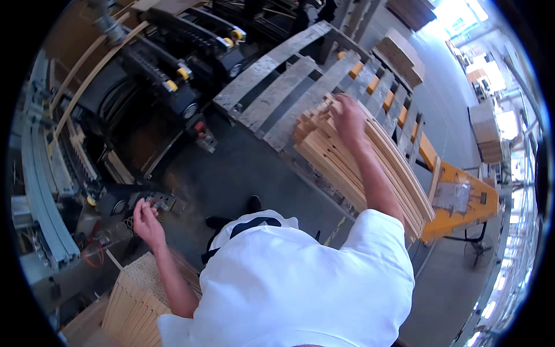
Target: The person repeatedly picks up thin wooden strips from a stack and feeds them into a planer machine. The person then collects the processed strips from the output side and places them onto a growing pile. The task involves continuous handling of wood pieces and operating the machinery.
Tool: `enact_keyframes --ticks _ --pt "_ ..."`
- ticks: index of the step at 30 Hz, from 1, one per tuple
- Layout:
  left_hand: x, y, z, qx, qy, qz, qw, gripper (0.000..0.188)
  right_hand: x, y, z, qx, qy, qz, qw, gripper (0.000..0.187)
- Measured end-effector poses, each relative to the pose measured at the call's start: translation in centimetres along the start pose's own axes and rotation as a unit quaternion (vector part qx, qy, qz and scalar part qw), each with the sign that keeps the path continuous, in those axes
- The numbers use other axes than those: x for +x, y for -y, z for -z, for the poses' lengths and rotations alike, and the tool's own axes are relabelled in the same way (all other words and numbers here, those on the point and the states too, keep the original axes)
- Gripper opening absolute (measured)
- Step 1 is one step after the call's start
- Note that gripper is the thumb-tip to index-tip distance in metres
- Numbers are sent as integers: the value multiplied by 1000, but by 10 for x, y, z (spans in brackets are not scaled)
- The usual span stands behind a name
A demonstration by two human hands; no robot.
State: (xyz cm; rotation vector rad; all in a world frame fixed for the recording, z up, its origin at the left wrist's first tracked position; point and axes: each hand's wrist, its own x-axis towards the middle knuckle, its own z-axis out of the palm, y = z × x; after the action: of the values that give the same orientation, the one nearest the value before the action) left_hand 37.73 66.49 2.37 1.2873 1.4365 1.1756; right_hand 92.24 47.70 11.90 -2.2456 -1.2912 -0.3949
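Out to the right, my right hand (350,118) lies over the far ends of a stack of long pale wooden strips (332,155), fingers bent around a strip at the top; its fingertips are partly hidden. The strips rest on a weathered grey pallet (283,75), their ends uneven. On my left, my left hand (149,224) is raised with loosely bent fingers apart, and nothing shows in it. Just beyond its fingertips is a metal machine fitting (167,201) with a red part; I cannot tell whether they touch.
Dark machine rails with yellow rollers (184,73) stand ahead on the left. A yellow pallet truck (462,199) reaches under the pallet. At lower left stands another stack of wooden pieces (136,295). Grey metal rails (43,185) run along the far left. Stacked boards (400,58) stand beyond the pallet.
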Motion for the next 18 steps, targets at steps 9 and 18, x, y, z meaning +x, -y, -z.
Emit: enact_keyframes --ticks 9,18 --pt "39 34 -99 24 164 74 983 24 -163 -122 122 -273 37 -212 938 26" --pt "106 17 -137 47 186 27 981 17 -182 -139 125 -287 70 -225 929 22"
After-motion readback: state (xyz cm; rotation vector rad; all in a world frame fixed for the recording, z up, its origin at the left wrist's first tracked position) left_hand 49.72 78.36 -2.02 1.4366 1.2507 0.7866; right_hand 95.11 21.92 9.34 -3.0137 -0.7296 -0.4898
